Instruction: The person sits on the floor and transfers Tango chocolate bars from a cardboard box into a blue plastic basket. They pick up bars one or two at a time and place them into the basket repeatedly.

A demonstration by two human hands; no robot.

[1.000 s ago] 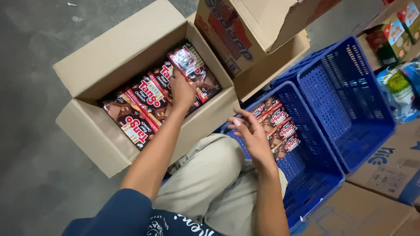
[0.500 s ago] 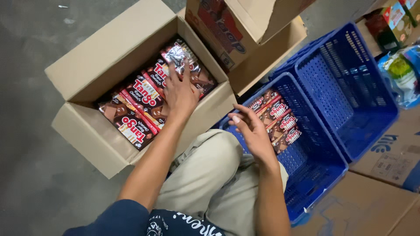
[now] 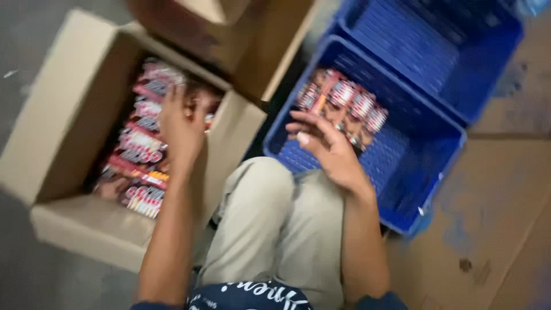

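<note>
Reaching down into an open cardboard box [image 3: 74, 143] on the floor, the left hand [image 3: 182, 123] lay on top of the red-and-white snack packets [image 3: 138, 158] packed inside it. Its fingers [image 3: 172, 97] were spread and curled over the upper packets, touching them; the blur made it impossible to tell whether any one packet was actually gripped. The packets lay in rows filling the box, whose flaps stood open on every side.

The right hand [image 3: 330, 149] hovered over the near edge of a blue plastic crate [image 3: 402, 189], just beside the person's bent knee in beige trousers [image 3: 275, 229]. That hand was loosely open, fingers half curled and thumb out, holding nothing that could be made out. Beyond its fingertips, on the floor of the crate, sat a small cluster of packets of the same kind [image 3: 344, 106], apart from the hand.

A second blue crate [image 3: 459, 51] stood touching the first at its far side. Another cardboard box [image 3: 241, 40], brown and partly open, stood between the packed box and the crates. Flattened cardboard [image 3: 505, 218] covered the floor to the right of the crates.
</note>
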